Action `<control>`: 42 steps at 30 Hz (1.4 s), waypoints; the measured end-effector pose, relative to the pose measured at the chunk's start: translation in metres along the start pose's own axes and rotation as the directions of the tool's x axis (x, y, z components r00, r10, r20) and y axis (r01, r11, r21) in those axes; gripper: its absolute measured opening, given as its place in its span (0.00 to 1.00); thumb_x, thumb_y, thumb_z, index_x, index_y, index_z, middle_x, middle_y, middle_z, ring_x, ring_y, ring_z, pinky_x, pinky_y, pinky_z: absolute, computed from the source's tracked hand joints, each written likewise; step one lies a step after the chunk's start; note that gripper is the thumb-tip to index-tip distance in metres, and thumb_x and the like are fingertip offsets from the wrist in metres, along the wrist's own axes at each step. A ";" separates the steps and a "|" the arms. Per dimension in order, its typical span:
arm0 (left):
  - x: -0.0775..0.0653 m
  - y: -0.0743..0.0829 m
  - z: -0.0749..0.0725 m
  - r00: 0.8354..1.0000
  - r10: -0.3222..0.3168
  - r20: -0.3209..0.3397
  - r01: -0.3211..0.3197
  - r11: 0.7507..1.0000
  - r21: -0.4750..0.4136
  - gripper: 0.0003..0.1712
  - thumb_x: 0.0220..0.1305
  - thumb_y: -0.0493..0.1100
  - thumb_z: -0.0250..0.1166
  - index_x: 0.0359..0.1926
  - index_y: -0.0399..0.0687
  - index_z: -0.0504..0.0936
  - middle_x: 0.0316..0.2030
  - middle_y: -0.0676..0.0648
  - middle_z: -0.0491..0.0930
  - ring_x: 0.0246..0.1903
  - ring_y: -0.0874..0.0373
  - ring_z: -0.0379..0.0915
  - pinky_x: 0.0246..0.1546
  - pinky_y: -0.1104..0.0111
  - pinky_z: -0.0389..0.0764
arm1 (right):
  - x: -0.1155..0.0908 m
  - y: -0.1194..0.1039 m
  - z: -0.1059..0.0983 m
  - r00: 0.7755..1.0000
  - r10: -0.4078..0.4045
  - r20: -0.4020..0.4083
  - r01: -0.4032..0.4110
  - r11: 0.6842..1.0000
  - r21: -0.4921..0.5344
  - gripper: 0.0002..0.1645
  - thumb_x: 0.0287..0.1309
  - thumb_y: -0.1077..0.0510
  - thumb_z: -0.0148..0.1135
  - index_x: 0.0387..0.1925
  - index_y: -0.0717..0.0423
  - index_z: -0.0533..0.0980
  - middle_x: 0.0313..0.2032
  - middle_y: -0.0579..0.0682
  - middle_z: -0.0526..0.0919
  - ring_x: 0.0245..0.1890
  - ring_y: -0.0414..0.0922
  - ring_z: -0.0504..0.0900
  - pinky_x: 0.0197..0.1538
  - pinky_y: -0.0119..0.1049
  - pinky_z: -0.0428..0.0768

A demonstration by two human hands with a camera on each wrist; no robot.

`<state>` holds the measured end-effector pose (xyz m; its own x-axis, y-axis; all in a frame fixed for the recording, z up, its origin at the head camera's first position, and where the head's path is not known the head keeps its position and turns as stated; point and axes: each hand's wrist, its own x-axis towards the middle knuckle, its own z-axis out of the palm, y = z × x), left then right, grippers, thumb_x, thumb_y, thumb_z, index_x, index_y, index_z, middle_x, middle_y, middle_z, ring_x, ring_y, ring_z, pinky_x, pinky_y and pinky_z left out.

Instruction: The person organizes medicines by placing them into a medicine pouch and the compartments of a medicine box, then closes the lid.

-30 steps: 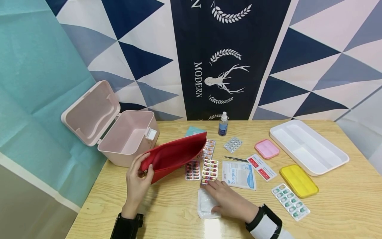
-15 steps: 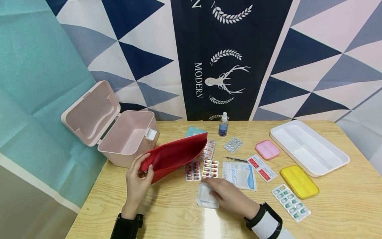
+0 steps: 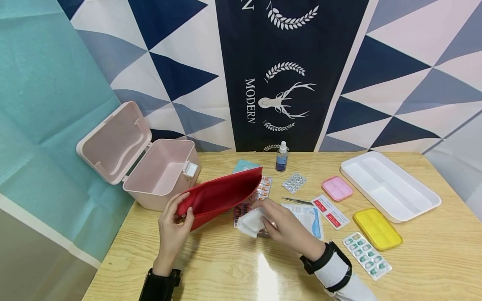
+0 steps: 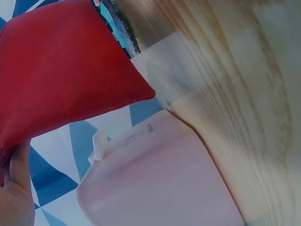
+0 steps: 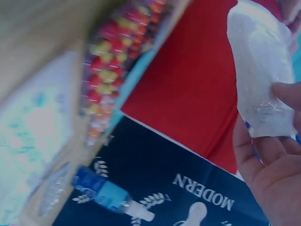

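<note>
My left hand (image 3: 174,228) grips a red zip pouch (image 3: 226,196) by its near left end, thumb at the rim. The pouch mouth gapes toward me in the head view. My right hand (image 3: 289,228) pinches a white gauze packet (image 3: 250,222), lifted off the table just right of the pouch. In the right wrist view the clear wrapping of the packet (image 5: 261,70) shows, with the thumb on one face and fingers behind. Blister packs of capsules (image 3: 241,212) lie under and beside the pouch and packet, partly hidden.
An open pink box (image 3: 160,167) stands at the left. A spray bottle (image 3: 281,156), a pill blister (image 3: 295,182), tweezers (image 3: 297,200) and a surgical packet (image 3: 314,217) lie near the middle. Rightward are a white tray (image 3: 414,205), pink case (image 3: 337,188) and yellow case (image 3: 377,228).
My right hand has picked up the white gauze packet from the table and carried it up and left toward the pouch. The left hand and pouch have stayed nearly still.
</note>
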<state>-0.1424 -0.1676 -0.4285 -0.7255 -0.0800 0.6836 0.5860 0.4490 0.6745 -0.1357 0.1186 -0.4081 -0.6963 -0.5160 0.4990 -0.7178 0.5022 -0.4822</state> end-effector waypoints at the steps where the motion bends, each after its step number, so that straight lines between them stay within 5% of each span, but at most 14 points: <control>1: 0.000 -0.002 0.000 1.000 0.001 0.000 -0.001 1.000 -0.003 0.22 0.49 0.24 0.60 0.49 0.35 0.77 0.48 0.38 0.75 0.31 0.69 0.74 0.22 0.83 0.73 | 0.004 -0.002 -0.002 1.000 -0.003 -0.020 0.004 1.000 0.027 0.21 0.51 0.72 0.57 0.47 0.54 0.70 0.45 0.46 0.76 0.42 0.39 0.77 0.39 0.31 0.78; 8: 0.003 0.007 0.000 0.999 0.048 -0.006 -0.048 0.999 0.018 0.23 0.45 0.20 0.60 0.47 0.31 0.77 0.46 0.36 0.75 0.29 0.64 0.75 0.20 0.82 0.73 | 0.031 -0.011 -0.010 0.991 -0.015 -0.134 0.035 0.988 0.150 0.15 0.55 0.69 0.56 0.44 0.57 0.69 0.42 0.48 0.77 0.45 0.42 0.76 0.45 0.38 0.77; 14: 0.009 0.031 -0.002 0.999 0.051 0.009 -0.051 0.998 0.022 0.22 0.44 0.18 0.59 0.45 0.26 0.76 0.44 0.31 0.75 0.27 0.63 0.74 0.19 0.81 0.73 | 0.052 -0.010 -0.003 0.981 0.025 -0.191 0.018 0.975 0.220 0.10 0.56 0.68 0.55 0.39 0.54 0.72 0.39 0.47 0.77 0.41 0.42 0.72 0.39 0.37 0.76; 21: 0.009 0.033 -0.002 0.998 0.059 0.019 -0.059 0.998 0.009 0.22 0.44 0.18 0.59 0.45 0.26 0.76 0.44 0.32 0.75 0.28 0.60 0.75 0.20 0.81 0.74 | 0.061 -0.004 0.016 0.995 0.070 -0.078 -0.059 0.990 0.127 0.07 0.57 0.65 0.55 0.37 0.53 0.73 0.35 0.45 0.77 0.36 0.39 0.70 0.36 0.31 0.75; 31: 0.000 0.003 0.001 0.999 0.032 0.027 -0.032 0.999 -0.008 0.23 0.47 0.22 0.61 0.49 0.35 0.77 0.48 0.38 0.75 0.32 0.67 0.75 0.22 0.82 0.74 | 0.063 -0.003 0.026 0.991 0.090 0.103 -0.088 0.996 -0.024 0.06 0.61 0.59 0.54 0.39 0.52 0.75 0.36 0.43 0.80 0.37 0.36 0.75 0.42 0.30 0.78; 42: 0.010 0.036 -0.002 0.997 0.070 0.028 -0.071 0.997 0.020 0.22 0.44 0.18 0.59 0.45 0.27 0.76 0.44 0.32 0.75 0.29 0.55 0.75 0.20 0.81 0.74 | 0.065 0.001 0.026 0.981 0.046 0.188 -0.034 0.997 -0.066 0.07 0.58 0.63 0.53 0.34 0.55 0.78 0.32 0.46 0.82 0.32 0.37 0.75 0.39 0.31 0.77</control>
<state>-0.1282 -0.1540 -0.3971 -0.6922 -0.0234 0.7213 0.6288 0.4709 0.6187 -0.1816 0.0679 -0.3945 -0.7166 -0.6132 0.3323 -0.6918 0.5646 -0.4501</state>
